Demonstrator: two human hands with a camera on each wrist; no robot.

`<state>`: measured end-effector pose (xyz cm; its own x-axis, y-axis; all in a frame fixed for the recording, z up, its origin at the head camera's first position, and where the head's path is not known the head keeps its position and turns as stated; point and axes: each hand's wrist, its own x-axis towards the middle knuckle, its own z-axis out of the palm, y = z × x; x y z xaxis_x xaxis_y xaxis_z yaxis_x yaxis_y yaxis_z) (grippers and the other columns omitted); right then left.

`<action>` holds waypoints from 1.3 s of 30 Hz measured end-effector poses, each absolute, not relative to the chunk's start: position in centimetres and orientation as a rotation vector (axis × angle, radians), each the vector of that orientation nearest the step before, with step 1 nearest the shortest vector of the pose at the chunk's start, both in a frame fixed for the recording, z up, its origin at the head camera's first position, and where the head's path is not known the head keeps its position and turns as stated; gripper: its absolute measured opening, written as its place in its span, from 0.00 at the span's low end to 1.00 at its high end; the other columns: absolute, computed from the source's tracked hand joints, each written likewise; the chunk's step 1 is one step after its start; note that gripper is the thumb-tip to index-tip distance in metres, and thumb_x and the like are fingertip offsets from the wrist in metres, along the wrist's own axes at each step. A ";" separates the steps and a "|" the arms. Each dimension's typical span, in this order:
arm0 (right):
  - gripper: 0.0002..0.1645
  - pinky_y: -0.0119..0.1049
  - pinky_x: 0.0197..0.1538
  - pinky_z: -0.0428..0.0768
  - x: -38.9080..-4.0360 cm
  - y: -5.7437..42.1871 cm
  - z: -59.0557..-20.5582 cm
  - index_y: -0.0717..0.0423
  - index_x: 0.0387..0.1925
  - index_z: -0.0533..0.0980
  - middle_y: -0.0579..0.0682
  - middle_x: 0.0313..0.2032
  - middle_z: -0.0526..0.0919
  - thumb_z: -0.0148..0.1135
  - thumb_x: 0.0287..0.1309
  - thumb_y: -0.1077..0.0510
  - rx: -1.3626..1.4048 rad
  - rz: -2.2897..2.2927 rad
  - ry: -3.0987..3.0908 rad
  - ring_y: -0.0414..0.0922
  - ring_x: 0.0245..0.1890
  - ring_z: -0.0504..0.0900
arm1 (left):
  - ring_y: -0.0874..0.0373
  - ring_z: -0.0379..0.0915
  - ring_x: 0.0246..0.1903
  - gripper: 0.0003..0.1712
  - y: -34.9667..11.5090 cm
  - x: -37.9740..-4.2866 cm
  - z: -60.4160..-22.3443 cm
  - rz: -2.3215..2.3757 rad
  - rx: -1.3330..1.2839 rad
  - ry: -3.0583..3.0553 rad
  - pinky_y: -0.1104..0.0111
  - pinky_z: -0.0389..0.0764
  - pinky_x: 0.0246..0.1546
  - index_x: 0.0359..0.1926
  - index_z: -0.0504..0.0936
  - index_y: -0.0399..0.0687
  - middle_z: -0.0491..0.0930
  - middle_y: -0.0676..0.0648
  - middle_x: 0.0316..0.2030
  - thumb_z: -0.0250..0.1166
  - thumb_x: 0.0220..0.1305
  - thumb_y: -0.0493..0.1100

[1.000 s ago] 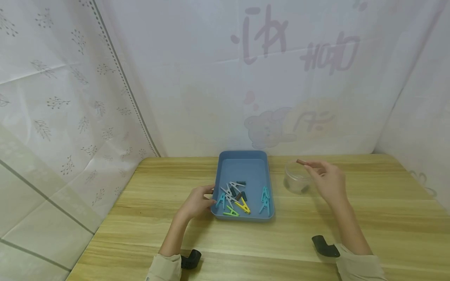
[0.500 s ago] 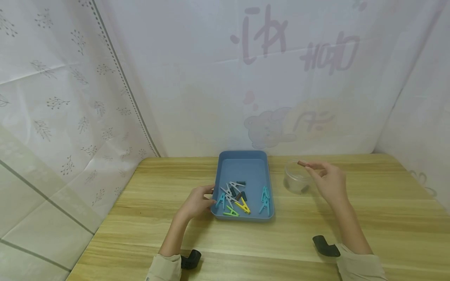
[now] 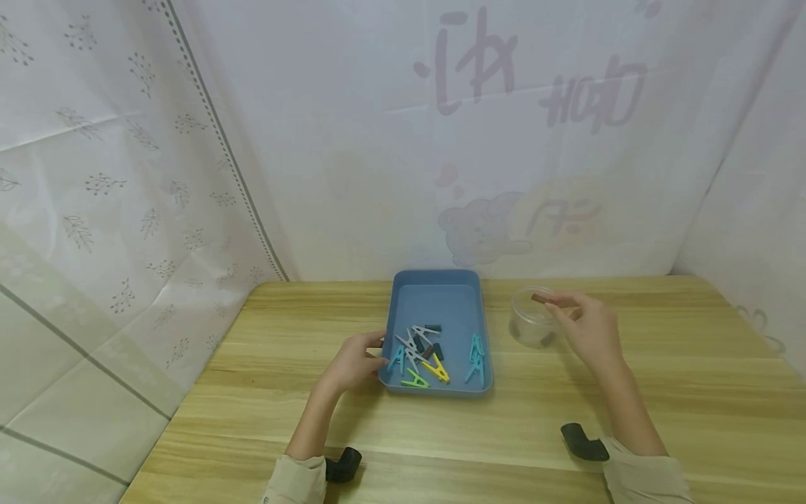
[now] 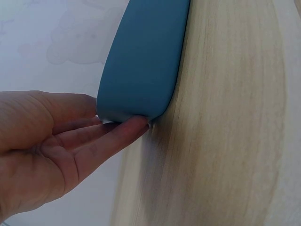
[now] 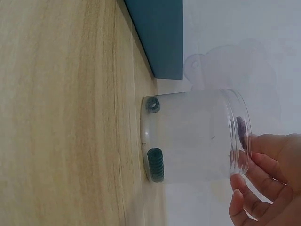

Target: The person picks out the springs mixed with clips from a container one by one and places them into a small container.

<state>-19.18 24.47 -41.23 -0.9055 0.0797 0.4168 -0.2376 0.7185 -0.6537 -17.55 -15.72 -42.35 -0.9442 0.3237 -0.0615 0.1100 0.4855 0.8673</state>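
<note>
Toward the bench's (image 3: 290, 413) back edge: one clear plastic tub (image 3: 532, 327), green coils (image 5: 155, 165) at its bottom. At its mouth: one brown coil (image 3: 539, 298), pinched in my right hand (image 3: 587, 327). Left of the tub: one blue tray (image 3: 443, 304), clothespins (image 3: 439, 373) toward its front edge; my left hand (image 3: 352, 362), fingers apart, touches its left wall. Handling, I judge: light pinch at one end, free end clear of the rim. Writing: backdrop (image 3: 352, 140) lettering, not surely legible.
</note>
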 end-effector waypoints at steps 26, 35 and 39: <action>0.20 0.75 0.50 0.62 -19.5 23.9 -40.1 0.64 0.52 0.83 0.66 0.35 0.87 0.62 0.75 0.50 0.043 0.835 -2.780 0.77 0.50 0.79 | 0.34 0.86 0.50 0.35 -15.6 -17.4 -42.4 1.457 0.368 2.506 0.57 0.91 0.37 0.74 0.64 0.22 0.75 0.21 0.63 0.62 0.68 0.24; 0.20 0.90 0.58 0.45 -19.8 23.8 -39.9 0.61 0.53 0.84 0.75 0.55 0.82 0.63 0.74 0.49 -0.027 0.860 -2.806 0.85 0.60 0.69 | 0.32 0.86 0.50 0.35 -15.6 -17.4 -42.2 1.451 0.367 2.506 0.58 0.91 0.38 0.74 0.64 0.21 0.74 0.20 0.63 0.62 0.69 0.24; 0.23 0.91 0.59 0.41 -19.8 23.8 -39.7 0.63 0.56 0.82 0.70 0.41 0.87 0.62 0.74 0.48 -0.027 0.910 -2.815 0.87 0.62 0.65 | 0.32 0.86 0.50 0.34 -15.6 -17.4 -42.2 1.449 0.366 2.506 0.58 0.91 0.37 0.74 0.64 0.21 0.74 0.20 0.63 0.62 0.69 0.24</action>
<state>-19.79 23.79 -39.74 -0.9831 0.0730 0.1679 -0.0391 0.8121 -0.5823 -17.41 -15.62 -42.22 -0.9440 0.3230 -0.0677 0.1025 0.4821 0.8701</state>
